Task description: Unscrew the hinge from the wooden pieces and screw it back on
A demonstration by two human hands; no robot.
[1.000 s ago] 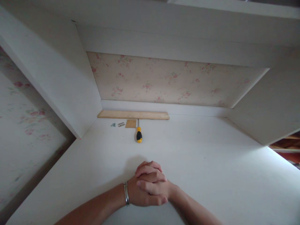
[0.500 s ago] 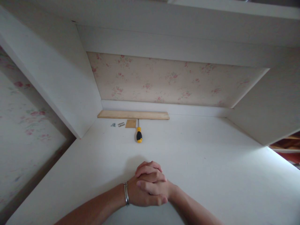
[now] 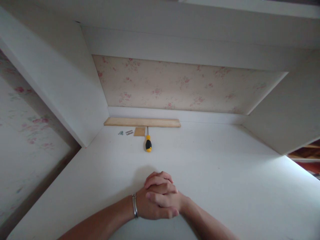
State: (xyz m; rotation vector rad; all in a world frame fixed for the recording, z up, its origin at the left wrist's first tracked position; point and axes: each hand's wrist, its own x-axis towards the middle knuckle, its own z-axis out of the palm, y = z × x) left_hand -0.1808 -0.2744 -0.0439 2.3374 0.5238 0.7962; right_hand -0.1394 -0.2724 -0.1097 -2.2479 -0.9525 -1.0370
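Two hands sit clasped together at the near middle of the white surface [image 3: 225,186], the left hand [image 3: 147,208] and right hand [image 3: 163,196] interlaced, each grip closed only on the other, holding no tool. Nothing looks begun: the yellow-and-black screwdriver [image 3: 148,144] lies untouched well beyond them, long axis running near to far, blade pointing away toward the long pale wooden strip [image 3: 142,122] at the back wall. Left of it rest a small square wooden piece [image 3: 139,131], a little metal hinge [image 3: 129,132] and some screws [image 3: 120,133].

Home interior, floral wallpaper [image 3: 175,86], white built-in desk [image 3: 225,173] alcove
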